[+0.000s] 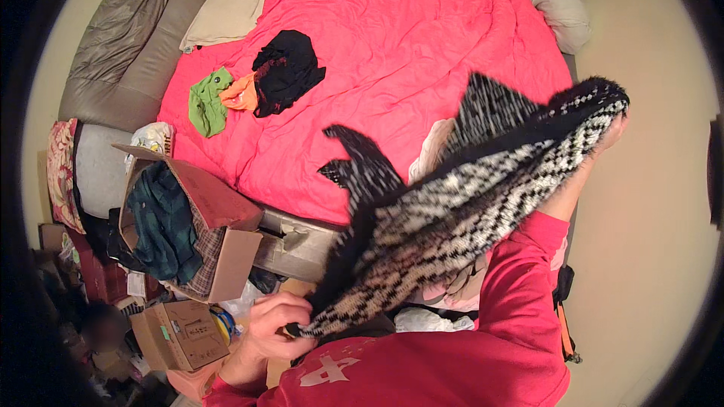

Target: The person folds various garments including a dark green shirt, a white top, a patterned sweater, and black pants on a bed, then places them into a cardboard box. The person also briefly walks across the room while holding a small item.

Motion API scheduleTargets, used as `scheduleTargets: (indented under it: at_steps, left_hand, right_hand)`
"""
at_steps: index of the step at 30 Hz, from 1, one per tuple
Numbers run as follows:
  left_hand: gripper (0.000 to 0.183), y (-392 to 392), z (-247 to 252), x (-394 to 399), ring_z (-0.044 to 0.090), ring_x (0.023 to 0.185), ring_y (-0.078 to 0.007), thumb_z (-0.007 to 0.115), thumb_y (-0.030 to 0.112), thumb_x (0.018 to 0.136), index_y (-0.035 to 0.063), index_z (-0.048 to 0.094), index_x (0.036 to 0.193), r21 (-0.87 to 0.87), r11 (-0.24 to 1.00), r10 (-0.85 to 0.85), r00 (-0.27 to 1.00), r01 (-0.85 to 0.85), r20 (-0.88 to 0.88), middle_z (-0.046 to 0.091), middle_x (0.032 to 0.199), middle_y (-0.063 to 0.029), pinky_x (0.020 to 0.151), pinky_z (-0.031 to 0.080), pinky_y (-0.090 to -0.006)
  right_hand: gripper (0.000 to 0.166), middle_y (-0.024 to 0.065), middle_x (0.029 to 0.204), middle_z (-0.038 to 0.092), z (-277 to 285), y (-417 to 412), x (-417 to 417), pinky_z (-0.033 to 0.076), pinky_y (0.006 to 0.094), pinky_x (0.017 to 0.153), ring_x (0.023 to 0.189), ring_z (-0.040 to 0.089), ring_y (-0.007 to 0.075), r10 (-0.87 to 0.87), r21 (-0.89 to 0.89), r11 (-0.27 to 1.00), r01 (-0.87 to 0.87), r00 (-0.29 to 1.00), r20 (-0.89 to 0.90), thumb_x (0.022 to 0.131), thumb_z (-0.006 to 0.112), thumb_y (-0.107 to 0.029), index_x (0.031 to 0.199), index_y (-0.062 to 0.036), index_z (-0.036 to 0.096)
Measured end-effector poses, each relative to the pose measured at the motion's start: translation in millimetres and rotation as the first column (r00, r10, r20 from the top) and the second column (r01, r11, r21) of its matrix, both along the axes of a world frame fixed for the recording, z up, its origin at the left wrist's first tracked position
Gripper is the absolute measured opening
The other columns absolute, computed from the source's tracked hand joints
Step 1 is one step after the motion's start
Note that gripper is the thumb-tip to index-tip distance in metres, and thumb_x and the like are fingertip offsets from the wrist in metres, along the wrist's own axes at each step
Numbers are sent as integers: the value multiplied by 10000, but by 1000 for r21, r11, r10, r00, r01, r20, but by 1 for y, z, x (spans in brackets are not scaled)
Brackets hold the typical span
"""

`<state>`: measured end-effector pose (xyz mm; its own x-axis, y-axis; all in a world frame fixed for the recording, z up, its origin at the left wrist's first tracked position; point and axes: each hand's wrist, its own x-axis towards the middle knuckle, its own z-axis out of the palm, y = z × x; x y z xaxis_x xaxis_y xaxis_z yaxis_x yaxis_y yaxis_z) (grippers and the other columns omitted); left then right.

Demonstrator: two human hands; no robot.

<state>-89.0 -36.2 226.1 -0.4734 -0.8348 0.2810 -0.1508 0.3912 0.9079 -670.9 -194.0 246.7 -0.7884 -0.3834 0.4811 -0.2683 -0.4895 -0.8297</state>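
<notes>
A black-and-white patterned knit garment (452, 203) is stretched diagonally in front of my red sweatshirt, above the near edge of the bed. My left hand (283, 319) grips its lower corner, close to my body. The opposite end is held up by my right hand (613, 133), which is partly hidden behind the cloth. Loose black flaps hang from the garment's far side and look slightly blurred. Behind it, a pale piece of fabric (430, 152) lies on the pink bedspread (384, 62), partly covered from view.
A black garment (288, 73), an orange cloth (240, 93) and a green cloth (209, 102) lie on the bed. Left of it stands an open cardboard box (226, 265) holding a dark green plaid garment (164, 220). A smaller carton (181, 333) sits below. A wall (639, 209) bounds the right.
</notes>
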Motion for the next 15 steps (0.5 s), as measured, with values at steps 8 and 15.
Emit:
scheduleTargets:
  at_steps: [8,15]
  left_hand:
    - [235,24,-40,0,499,677,-143,602,-79,605,53,464,742,366,894,258,965,-257,46,519,768,-64,591,409,-261]
    - [192,40,-112,32,452,703,-156,573,-55,668,38,438,767,272,716,523,752,-643,402,440,737,-54,670,398,-259]
  right_hand:
    - [207,59,868,587,-73,-101,61,440,273,746,812,543,145,226,-17,974,-226,965,130,765,487,-57,935,-14,597]
    - [83,11,725,584,-185,-134,165,428,252,603,682,531,89,366,366,806,-465,878,309,780,638,-120,767,-39,619]
